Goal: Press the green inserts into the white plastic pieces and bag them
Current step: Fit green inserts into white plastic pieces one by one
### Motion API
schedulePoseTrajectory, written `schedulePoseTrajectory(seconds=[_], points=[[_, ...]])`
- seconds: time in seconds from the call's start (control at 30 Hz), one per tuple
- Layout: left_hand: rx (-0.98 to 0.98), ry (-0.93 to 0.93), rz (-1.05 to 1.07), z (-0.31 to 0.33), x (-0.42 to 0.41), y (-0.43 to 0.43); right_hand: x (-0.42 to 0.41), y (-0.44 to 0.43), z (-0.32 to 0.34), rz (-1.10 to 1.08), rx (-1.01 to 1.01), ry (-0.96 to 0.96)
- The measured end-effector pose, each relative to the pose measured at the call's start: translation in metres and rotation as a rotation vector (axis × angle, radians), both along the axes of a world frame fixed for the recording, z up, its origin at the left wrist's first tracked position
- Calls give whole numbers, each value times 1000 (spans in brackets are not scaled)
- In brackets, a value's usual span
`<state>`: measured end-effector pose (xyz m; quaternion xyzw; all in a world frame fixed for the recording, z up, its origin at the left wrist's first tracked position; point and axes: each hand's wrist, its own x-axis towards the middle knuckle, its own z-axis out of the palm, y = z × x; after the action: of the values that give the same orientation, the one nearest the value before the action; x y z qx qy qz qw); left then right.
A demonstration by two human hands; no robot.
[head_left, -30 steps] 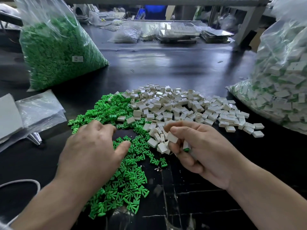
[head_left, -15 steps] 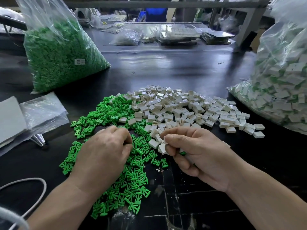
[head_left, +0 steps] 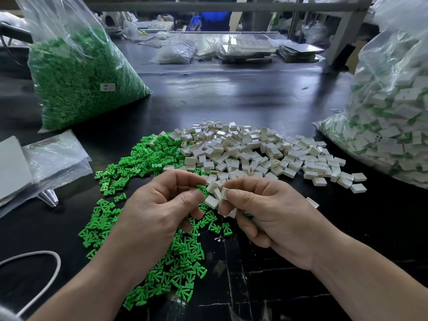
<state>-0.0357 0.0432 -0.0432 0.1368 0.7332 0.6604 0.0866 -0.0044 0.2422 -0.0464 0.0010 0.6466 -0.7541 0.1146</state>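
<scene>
Black worktable [head_left: 231, 100], heaped green inserts [head_left: 143, 163], white pieces [head_left: 254, 154]; right hand [head_left: 273, 218] pinching a white piece [head_left: 224, 193]; left hand [head_left: 152, 214] curled, grip unclear.

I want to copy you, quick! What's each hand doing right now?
Left hand: closed, pinching a green insert.
Right hand: closed, pinching a white piece, more tucked underneath.

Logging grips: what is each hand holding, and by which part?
The right hand pinches a white piece by one end; left hand seems to pinch a green insert, grip spot hidden.
</scene>
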Motion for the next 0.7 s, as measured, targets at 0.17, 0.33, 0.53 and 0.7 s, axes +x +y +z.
schedulePoseTrajectory(seconds=[0.17, 0.33, 0.53, 0.7], points=[[134, -27, -6, -1, -1, 2, 3, -1, 4, 56, 7, 34], [181, -39, 29, -5, -2, 0, 3, -1, 3, 63, 39, 32], [303, -136, -16, -3, 4, 8, 4, -2, 3, 78, 70, 105], [233, -68, -9, -4, 6, 8, 5, -3, 3, 69, 78, 140]])
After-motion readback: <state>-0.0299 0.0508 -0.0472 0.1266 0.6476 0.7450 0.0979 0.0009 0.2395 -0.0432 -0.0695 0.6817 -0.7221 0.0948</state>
